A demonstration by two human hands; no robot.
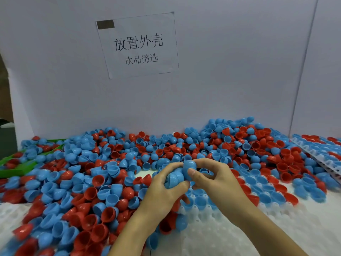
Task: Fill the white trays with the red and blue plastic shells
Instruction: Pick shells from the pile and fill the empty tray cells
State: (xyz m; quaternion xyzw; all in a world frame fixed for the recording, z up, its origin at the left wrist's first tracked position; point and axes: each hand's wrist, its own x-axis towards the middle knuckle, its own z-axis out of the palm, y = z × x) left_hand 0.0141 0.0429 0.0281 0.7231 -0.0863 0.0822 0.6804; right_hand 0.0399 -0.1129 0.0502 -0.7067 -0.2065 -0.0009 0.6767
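Observation:
A big heap of red and blue plastic shells (118,163) covers the table from left to right. My left hand (164,189) grips a nested stack of blue shells (174,179) above the heap's near edge. My right hand (212,177) pinches the top blue shell (190,168) of that stack between thumb and fingers. Below both hands lies a white tray (230,233) with round sockets. Blue and red shells (265,193) sit in its far rows, and the near rows show bare white sockets.
A second white tray (324,163) loaded with shells lies at the far right. A green bin (20,167) sits at the left, partly buried. A grey board with a paper sign (138,45) walls off the back.

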